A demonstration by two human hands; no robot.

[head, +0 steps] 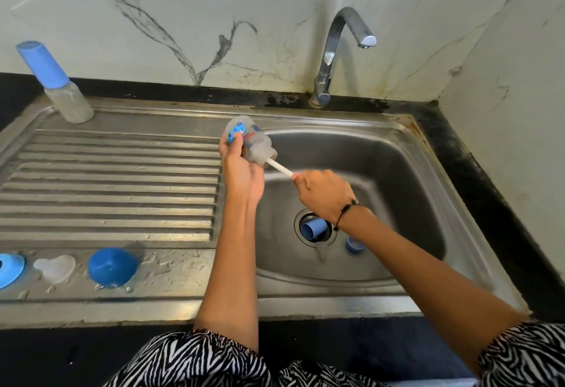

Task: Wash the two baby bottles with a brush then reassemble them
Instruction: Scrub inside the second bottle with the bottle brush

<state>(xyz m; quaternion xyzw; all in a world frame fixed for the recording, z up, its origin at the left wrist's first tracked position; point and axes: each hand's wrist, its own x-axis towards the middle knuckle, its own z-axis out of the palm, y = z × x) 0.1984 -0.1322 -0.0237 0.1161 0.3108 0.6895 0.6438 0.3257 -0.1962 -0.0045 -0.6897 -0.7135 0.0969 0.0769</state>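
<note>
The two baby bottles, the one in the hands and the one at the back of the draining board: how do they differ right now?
The held bottle is uncapped and lies tilted over the sink, gripped by the left hand, with the brush handle in its mouth; the capped bottle wears a blue cap and stands untouched on the draining board. The held one shows a blue print; the capped one looks plain. Both bodies are translucent.

steel sink drainboard carries a capped baby bottle, blue collar ring, clear teat, blue cap.
</note>
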